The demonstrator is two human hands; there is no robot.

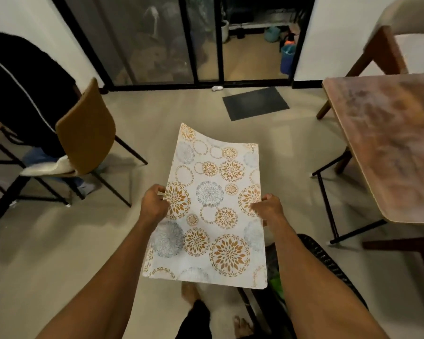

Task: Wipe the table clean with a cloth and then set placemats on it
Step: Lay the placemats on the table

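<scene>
Placemat (207, 206), white with orange and grey floral roundels, is held in the air between both hands, above the floor and not yet at the table. The left hand (154, 201) is closed on one long edge about midway along. The right hand (269, 207) is closed on the opposite edge, roughly level with it.

Beyond the left hand the far corner curls upward and the sheet bows along its length. Assessment: thin, light and flexible, likely smooth-faced, not fragile. The two-edge hold suits it, since a one-handed grip would probably let it droop. Whether this is one mat or several stacked cannot be determined.

The wooden table (389, 143), with a mottled reddish-brown top, stands to the right of the right hand and well apart from it. A tan chair (88, 128) stands well left of the left hand. A dark doormat (255, 102) lies ahead of both hands.
</scene>
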